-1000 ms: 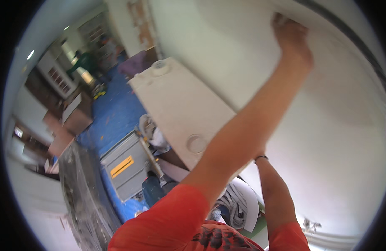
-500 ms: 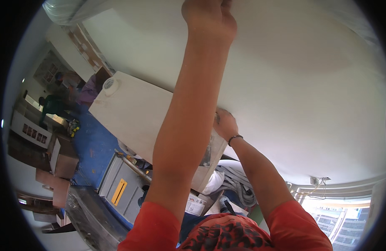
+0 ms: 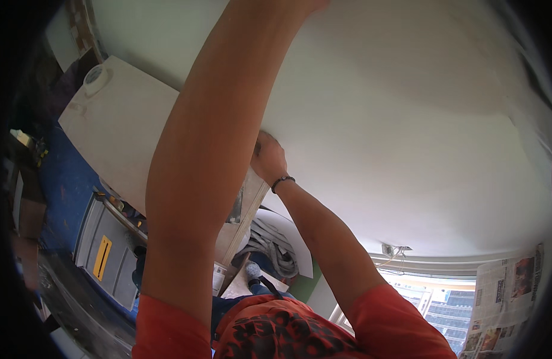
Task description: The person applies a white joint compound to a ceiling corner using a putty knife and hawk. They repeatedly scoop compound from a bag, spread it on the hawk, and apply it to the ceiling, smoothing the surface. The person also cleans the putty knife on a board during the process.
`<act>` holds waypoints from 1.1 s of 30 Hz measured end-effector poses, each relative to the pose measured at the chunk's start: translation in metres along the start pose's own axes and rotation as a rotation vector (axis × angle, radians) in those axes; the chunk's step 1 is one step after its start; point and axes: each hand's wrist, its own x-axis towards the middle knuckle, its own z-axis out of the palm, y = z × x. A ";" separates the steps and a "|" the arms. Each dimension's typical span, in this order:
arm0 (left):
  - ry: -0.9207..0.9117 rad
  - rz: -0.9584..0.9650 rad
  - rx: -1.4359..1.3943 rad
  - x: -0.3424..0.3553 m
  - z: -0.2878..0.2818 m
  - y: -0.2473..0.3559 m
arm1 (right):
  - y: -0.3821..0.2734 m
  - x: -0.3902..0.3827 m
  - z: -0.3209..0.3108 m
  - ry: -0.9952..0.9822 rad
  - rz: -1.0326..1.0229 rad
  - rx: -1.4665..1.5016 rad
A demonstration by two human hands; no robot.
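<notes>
My left forearm (image 3: 210,113) stretches up across the view against a large pale wall surface (image 3: 372,161). Only a sliver of my left hand (image 3: 317,5) shows at the top edge, so its fingers are out of sight. Lower down, my right hand (image 3: 270,158), with a dark bracelet (image 3: 282,181) at its wrist, is close to the wall. Its fingers curl round a small dark thing, mostly hidden behind my left forearm. Beside it lies a whitish board or tabletop (image 3: 129,125) bearing a white roll of tape (image 3: 95,79) at its far left corner.
Below the board are a grey case (image 3: 111,239) with a yellow strip, on a blue floor (image 3: 63,185), and a coiled grey hose (image 3: 270,242). A window (image 3: 443,305) and hanging newspaper sheets (image 3: 506,299) are at lower right. Wires (image 3: 399,250) poke from the wall.
The whole view has shifted, so board, case and right hand sit further left. My left hand has nearly left the top edge. Newspaper has come into sight at right; the people at far left are now barely visible.
</notes>
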 end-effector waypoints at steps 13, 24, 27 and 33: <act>-0.025 0.137 -0.167 -0.015 -0.005 -0.009 | 0.000 0.002 0.001 -0.041 0.034 -0.071; -0.097 0.414 0.463 -0.064 0.009 -0.055 | -0.014 -0.006 0.000 -0.047 0.153 0.128; -0.069 0.652 0.675 -0.069 0.036 -0.078 | -0.029 -0.010 -0.010 -0.074 0.239 0.112; 0.114 0.837 0.802 -0.050 0.081 -0.112 | -0.005 -0.013 0.000 0.115 -0.032 0.177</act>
